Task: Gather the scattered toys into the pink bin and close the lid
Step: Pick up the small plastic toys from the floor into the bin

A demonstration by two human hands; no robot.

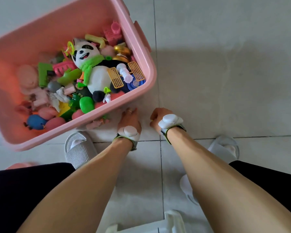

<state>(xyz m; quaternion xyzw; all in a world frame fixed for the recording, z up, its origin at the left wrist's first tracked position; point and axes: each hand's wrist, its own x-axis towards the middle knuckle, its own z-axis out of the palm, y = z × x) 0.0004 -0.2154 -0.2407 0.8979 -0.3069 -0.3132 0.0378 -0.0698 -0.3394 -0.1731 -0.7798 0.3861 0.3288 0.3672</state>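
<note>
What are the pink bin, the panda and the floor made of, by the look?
Pink bin: likely moulded plastic, smooth, satin sheen on the rim.
Panda: plush fabric, matte fuzzy surface, with a soft green scarf.
Floor: pale glazed tile, probably ceramic; thin grout lines and a dull reflective sheen.

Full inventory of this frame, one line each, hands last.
bin: 1, pink, upper left on the floor, lid not on
panda plush: 1, black and white with green scarf, on top of the toys in the bin
mixed toys: many, assorted colours, filling the bin
tiled floor: grey
slippers: 2, grey, below the bin and at right
white plastic object: 1, bottom edge
left hand: at the bin's near corner
right hand: curled, contents unclear
</note>
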